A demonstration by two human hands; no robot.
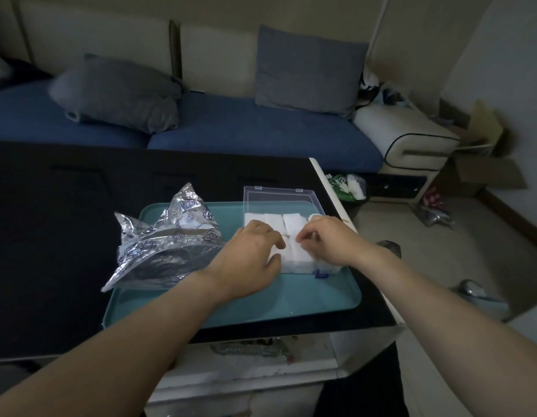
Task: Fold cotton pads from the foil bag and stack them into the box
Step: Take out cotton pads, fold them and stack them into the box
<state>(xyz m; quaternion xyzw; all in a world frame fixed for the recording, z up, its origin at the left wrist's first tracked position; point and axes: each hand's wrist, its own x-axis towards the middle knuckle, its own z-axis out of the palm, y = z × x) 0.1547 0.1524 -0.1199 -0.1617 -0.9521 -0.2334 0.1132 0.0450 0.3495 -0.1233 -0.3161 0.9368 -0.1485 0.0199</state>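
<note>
A clear plastic box (279, 203) with its lid standing open sits on the right half of a teal tray (306, 299). Rows of folded white cotton pads (294, 221) fill the box. My left hand (252, 257) lies over the pads at the box's left front, fingers curled onto them. My right hand (327, 239) is over the box's right side, thumb and fingertips pinching a white pad. The crumpled silver foil bag (168, 239) lies on the tray's left part, its mouth facing the box.
The tray rests on a black table (66, 236) whose right edge runs just past the box. Behind is a blue sofa (231, 127) with grey cushions. Cardboard boxes (483, 164) and bags lie on the floor at right.
</note>
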